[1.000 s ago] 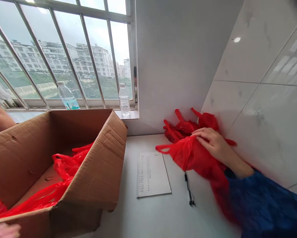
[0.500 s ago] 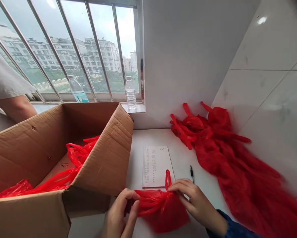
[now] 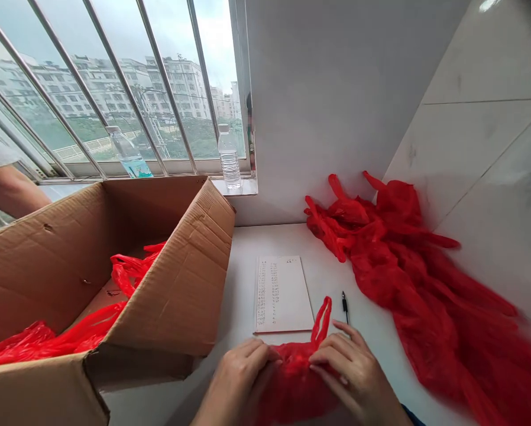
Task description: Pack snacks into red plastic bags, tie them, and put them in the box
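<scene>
A red plastic bag (image 3: 294, 384) lies at the front of the white table, its gathered top between my two hands. My left hand (image 3: 243, 373) is closed, its fingertips pinching the bag's left side. On the other side, my right hand (image 3: 352, 364) pinches the bag near the base of a handle loop that sticks up. What the bag contains is hidden. Just beyond it lies a notepad (image 3: 283, 296) with handwritten columns, and a black pen (image 3: 345, 306) rests to its right.
At left stands an open cardboard box (image 3: 190, 284) with red bags (image 3: 88, 325) inside. A heap of red bags (image 3: 398, 260) lies along the right wall. Two plastic bottles, one clear (image 3: 229, 160), stand by the barred window. Another person's arm (image 3: 8, 183) shows at far left.
My left hand has moved right onto the bag and closed on it. The handle loop now stands taller, farther right. The view has shifted slightly; the other person's arm shows less.
</scene>
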Demonstrator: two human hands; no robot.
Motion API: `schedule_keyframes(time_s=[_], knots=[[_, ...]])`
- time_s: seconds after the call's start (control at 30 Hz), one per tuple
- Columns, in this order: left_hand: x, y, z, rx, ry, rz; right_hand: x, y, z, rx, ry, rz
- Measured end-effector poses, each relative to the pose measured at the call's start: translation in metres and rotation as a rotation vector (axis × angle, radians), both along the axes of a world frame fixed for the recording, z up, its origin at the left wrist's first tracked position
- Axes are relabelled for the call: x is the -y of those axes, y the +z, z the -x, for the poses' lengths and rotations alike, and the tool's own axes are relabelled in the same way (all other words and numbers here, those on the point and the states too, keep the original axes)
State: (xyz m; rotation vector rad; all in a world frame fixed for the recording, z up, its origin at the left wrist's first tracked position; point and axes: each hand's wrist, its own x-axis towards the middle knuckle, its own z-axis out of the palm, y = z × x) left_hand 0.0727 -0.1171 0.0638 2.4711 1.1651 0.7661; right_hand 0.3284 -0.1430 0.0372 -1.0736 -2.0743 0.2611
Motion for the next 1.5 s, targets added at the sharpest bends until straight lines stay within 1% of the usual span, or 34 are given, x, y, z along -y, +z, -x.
schedule_keyframes(time_s=[0.07,0.13,0.17,0.2,0.27,0.33,0.4,0.5,0.57,0.6,0.63,0.7,0.77,0.87,0.9,0.97,1.07,1.13,1.2,1.27,1.33,1.4,1.43,1.5], knots=[[0.002,0.001,0.006,0.073,0.086,-0.016,0.0,-0.001,-0.019,0.004,-0.075,-0.005],[0.005,0.005,0.005,0.121,0.137,-0.021,0.001,0.001,-0.03,-0.001,-0.098,0.014],[0.006,0.008,0.001,0.13,0.125,-0.017,0.001,0.002,-0.031,-0.003,-0.071,0.025],[0.007,0.01,-0.004,0.124,0.085,-0.016,0.002,0.003,-0.028,-0.002,-0.028,0.029],[0.009,0.013,-0.015,0.07,-0.037,-0.031,0.003,0.004,-0.015,0.001,0.055,0.005],[0.009,0.011,-0.024,0.004,-0.128,-0.076,0.004,0.003,0.001,-0.011,0.077,-0.056],[0.009,0.008,-0.026,-0.017,-0.138,-0.112,0.004,0.001,0.013,-0.038,0.059,-0.098],[0.008,0.005,-0.02,0.041,-0.096,-0.139,0.003,-0.002,0.015,-0.059,0.042,-0.108],[0.009,0.003,-0.011,0.084,-0.049,-0.159,0.001,-0.004,0.006,-0.042,0.027,-0.129],[0.01,0.001,-0.006,0.103,-0.002,-0.162,0.001,-0.004,0.0,-0.039,0.006,-0.15],[0.011,0.0,0.0,0.12,0.06,-0.152,0.0,-0.006,-0.008,-0.048,-0.039,-0.169],[0.015,-0.004,0.013,0.161,0.183,-0.105,0.001,-0.009,-0.025,-0.09,-0.179,-0.185],[0.02,-0.007,0.025,0.194,0.247,-0.037,0.004,-0.011,-0.041,-0.092,-0.286,-0.143],[0.028,-0.006,0.031,0.205,0.247,0.006,0.012,-0.005,-0.051,-0.02,-0.301,-0.017],[0.03,-0.004,0.029,0.193,0.24,-0.002,0.014,-0.001,-0.049,-0.014,-0.294,0.001],[0.032,0.002,0.018,0.138,0.198,-0.046,0.014,0.011,-0.036,-0.025,-0.274,-0.011],[0.026,0.01,-0.002,0.046,0.089,-0.14,0.007,0.027,-0.005,0.002,-0.15,-0.037],[0.022,0.012,-0.01,0.044,0.033,-0.206,0.001,0.032,0.013,0.025,-0.064,-0.019],[0.02,0.012,-0.011,0.077,0.013,-0.241,-0.003,0.032,0.02,-0.003,-0.028,-0.002],[0.023,0.009,-0.006,0.134,0.037,-0.218,-0.001,0.027,0.017,-0.078,-0.076,0.0],[0.029,0.005,0.002,0.24,0.107,-0.164,0.004,0.019,0.005,-0.17,-0.203,0.022],[0.036,-0.001,0.008,0.363,0.208,-0.106,0.009,0.011,-0.01,-0.253,-0.349,0.108],[0.038,-0.003,0.01,0.417,0.263,-0.083,0.012,0.007,-0.017,-0.285,-0.399,0.166],[0.042,-0.006,0.012,0.484,0.355,-0.042,0.017,0.003,-0.029,-0.33,-0.436,0.263]])
